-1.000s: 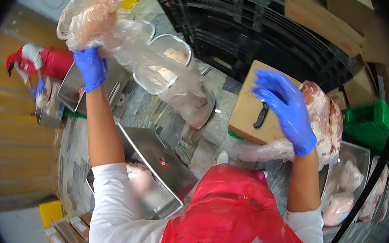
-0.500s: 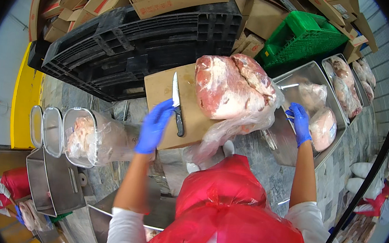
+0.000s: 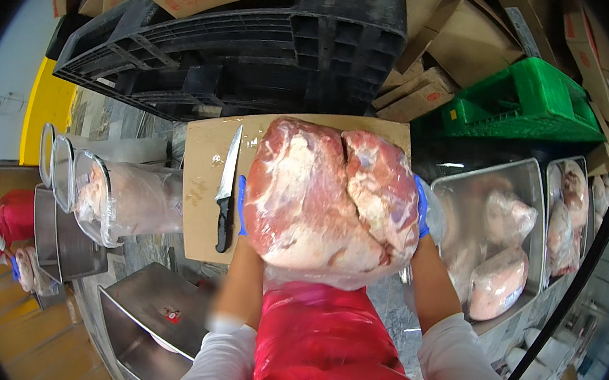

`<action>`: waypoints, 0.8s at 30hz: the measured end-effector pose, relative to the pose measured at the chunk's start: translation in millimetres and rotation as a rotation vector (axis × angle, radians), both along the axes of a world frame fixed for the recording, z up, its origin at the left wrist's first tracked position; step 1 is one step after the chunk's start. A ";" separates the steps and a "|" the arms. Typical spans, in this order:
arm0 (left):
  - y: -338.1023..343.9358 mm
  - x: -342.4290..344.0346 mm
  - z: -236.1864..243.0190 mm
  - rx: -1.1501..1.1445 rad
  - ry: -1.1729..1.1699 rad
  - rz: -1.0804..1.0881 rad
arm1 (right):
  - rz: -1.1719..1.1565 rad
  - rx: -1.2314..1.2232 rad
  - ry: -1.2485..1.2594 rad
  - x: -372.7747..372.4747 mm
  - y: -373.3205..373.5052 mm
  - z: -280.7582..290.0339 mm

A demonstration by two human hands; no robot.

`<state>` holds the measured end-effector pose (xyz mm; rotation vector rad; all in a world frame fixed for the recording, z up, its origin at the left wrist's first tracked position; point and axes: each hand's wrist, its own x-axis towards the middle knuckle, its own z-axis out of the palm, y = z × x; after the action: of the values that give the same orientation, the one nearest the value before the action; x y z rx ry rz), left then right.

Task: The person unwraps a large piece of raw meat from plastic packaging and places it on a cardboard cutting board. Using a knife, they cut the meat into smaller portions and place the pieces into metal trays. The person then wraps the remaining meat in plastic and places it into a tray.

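Note:
A large piece of raw red meat with pale fat (image 3: 304,197) fills the middle, with clear plastic beneath its near edge. My left hand (image 3: 242,202) and my right hand (image 3: 422,205), both in blue gloves, grip it from either side, fingers mostly hidden by it. Behind and beside it is a tan cutting board (image 3: 208,159), on which a knife (image 3: 224,200) with a black handle lies left of the meat.
Black pallets (image 3: 237,52), a green pallet (image 3: 519,97) and cardboard boxes (image 3: 473,38) stand beyond the board. Bagged bins (image 3: 124,202) are at left, steel tubs (image 3: 146,307) lower left, trays of wrapped meat (image 3: 501,282) at right. A co-worker in red (image 3: 3,234) bends at far left.
The bundle of plastic held up in my left hand a second ago is gone from it. Both hands have moved onto the meat's sides, and the meat now sits nearer me, in the middle.

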<state>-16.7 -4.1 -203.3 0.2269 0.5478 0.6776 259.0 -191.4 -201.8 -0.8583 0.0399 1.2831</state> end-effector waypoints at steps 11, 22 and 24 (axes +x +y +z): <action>17.4 1.1 -8.4 0.053 0.053 0.184 | 0.110 0.366 0.207 22.1 10.4 6.5; -57.8 -80.6 17.4 0.104 0.170 0.465 | 0.500 0.614 0.286 31.4 104.6 103.2; -75.8 -97.1 25.3 0.131 0.175 0.501 | 0.624 0.609 0.254 15.0 123.1 118.9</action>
<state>-113.8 -80.0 -178.0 0.2756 0.7383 1.1901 273.9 -68.3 -82.9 -0.1690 -0.4282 1.8449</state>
